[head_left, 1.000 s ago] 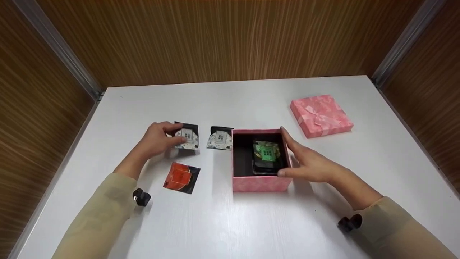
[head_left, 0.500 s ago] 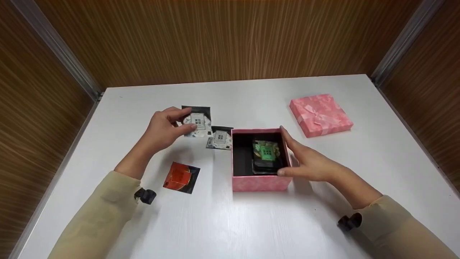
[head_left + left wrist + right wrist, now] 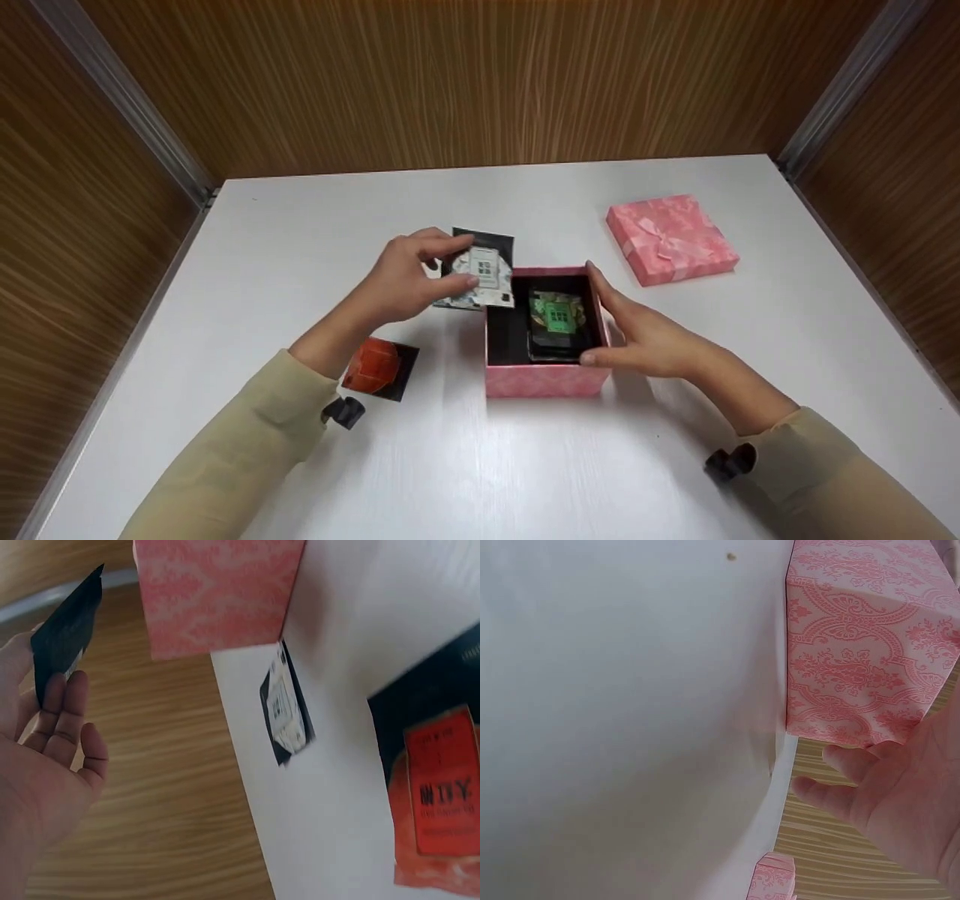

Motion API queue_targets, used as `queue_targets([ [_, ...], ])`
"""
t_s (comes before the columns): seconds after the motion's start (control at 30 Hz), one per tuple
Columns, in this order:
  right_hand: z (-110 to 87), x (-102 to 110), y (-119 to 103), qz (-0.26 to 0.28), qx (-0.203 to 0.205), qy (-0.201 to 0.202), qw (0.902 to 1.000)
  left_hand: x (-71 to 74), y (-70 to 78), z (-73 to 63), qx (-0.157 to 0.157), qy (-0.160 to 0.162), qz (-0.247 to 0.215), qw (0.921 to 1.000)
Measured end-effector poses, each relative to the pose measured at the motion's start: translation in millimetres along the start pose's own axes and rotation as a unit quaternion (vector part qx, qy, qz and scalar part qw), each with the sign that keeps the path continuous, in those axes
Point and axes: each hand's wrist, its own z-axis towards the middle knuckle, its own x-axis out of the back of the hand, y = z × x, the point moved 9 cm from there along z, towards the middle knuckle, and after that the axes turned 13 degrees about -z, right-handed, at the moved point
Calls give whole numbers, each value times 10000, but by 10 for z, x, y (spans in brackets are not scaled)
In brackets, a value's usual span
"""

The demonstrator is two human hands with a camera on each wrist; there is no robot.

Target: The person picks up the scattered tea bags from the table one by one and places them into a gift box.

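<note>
My left hand (image 3: 405, 281) pinches a black-and-white sachet (image 3: 496, 277) between thumb and fingers, raised at the left rim of the pink gift box (image 3: 544, 382). My right hand (image 3: 656, 341) holds the box's right side, thumb at the near corner and a finger along the rim to the far corner. Inside, at the right, lies a stack of sachets with a green-labelled one (image 3: 559, 319) on top; the left part shows bare black bottom. Another black-and-white sachet (image 3: 289, 712) lies on the table beside the box, mostly hidden in the head view by the raised one.
An orange-red and black sachet (image 3: 375, 367) lies on the white table (image 3: 540, 465), partly behind the left forearm. The pink lid with a bow (image 3: 671, 240) rests at the back right. Wood-grain panels (image 3: 487, 82) enclose the table's back and sides.
My left hand has lifted the black-and-white sachet off the table and carried it rightward, over the other white one, to the box's left rim. My right hand has stayed on the box.
</note>
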Motion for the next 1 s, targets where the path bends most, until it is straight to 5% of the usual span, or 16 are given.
queue_targets([
  [0.17, 2, 3, -6, -13, 54, 37, 10000, -272, 67, 62, -125, -299, -137, 9994],
  [0.47, 9, 9, -11, 56, 151, 103, 9998, -652, 109, 131, -340, -827, 368, 9953],
  [1.0, 4, 15, -26, 101, 145, 98, 9998, -1010, 57, 184, -373, -1173, 836, 9889],
])
